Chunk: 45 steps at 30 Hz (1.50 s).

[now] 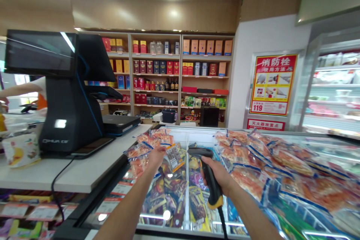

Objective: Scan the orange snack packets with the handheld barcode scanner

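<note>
Over the glass-topped freezer, my left hand is closed on the edge of a small orange-and-clear food packet; its printed label side shows. My right hand grips a black and yellow barcode scanner by the handle, its head tilted toward the packet. A short gap lies between the scanner head and the packet. From the handle's bottom a black cable runs down. Bagged reddish food packs are piled on the freezer to the right, with more bags beyond my left hand.
Wrapped frozen treats lie inside the freezer. To the left, a black checkout terminal stands on a white counter. Shelves of boxes and bottles line the back. Another person's arm shows behind the terminal.
</note>
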Tool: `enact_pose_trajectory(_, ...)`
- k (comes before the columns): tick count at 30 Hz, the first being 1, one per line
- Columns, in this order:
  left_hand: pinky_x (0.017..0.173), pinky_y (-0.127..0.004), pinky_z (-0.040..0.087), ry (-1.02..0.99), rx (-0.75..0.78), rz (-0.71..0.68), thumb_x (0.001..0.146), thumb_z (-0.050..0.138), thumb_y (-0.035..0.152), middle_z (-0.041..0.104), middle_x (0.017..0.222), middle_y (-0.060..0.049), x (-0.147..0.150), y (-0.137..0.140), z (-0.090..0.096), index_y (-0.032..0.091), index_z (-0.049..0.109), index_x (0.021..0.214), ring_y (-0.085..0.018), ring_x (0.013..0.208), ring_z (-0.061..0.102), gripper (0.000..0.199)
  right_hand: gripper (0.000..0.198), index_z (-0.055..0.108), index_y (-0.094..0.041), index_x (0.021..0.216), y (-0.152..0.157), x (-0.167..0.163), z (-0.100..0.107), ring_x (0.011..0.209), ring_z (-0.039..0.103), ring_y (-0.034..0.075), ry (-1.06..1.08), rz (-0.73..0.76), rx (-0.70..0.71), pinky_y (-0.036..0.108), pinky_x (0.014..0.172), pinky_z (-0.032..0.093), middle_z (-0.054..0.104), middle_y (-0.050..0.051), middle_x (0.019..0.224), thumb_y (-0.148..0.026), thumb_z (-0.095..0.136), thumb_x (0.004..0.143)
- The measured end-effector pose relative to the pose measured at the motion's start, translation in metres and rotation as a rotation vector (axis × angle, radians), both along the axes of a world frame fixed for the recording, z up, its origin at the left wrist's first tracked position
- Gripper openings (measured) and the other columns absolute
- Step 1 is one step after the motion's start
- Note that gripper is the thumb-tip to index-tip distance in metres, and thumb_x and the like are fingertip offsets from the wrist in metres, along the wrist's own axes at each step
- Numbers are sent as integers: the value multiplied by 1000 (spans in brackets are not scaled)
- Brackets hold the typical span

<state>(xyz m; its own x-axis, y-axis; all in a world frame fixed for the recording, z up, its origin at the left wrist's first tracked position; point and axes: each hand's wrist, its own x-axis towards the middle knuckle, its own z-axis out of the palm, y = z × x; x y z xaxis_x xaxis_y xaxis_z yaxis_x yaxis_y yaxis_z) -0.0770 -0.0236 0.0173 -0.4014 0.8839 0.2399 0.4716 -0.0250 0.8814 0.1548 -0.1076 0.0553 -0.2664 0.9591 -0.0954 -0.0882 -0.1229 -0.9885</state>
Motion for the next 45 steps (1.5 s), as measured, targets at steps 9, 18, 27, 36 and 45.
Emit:
enact_pose_trajectory(9,70,-34,45,102,-29,-93,77,45,30,54,98,-5,7,-4,7,14,50,99,-14,82,54,27,31,45,-16,58,0,-17,1,30,47,9,37,41,9,18,32,35,51,-1,37,-44,43,71)
enact_pose_trajectory(18,71,-34,45,263,-28,-6,77,45,30,54,99,-5,-9,1,5,14,49,101,-14,83,54,28,31,47,-16,62,3,-15,1,32,48,9,41,20,-1,18,33,36,54,0,43,-45,43,71)
enact_pose_trajectory(27,92,-37,30,597,68,134,79,40,22,39,123,-13,-27,-17,22,11,43,112,-21,113,36,36,33,46,-15,55,5,-7,1,31,46,8,-8,-67,-4,18,31,35,51,-1,40,-44,43,71)
enact_pose_trajectory(36,97,-49,6,857,68,-207,74,43,25,49,119,-5,-8,-55,-30,26,52,106,-24,115,34,34,31,45,-16,55,6,-7,-6,30,45,8,-28,-85,-18,18,32,36,49,-2,37,-42,44,72)
enact_pose_trajectory(45,100,-42,7,403,58,-311,65,49,15,45,122,-9,-13,-57,-14,18,54,102,-24,118,31,37,26,44,-18,59,23,-14,-16,31,44,9,-51,-234,37,20,34,35,47,-4,38,-41,44,70)
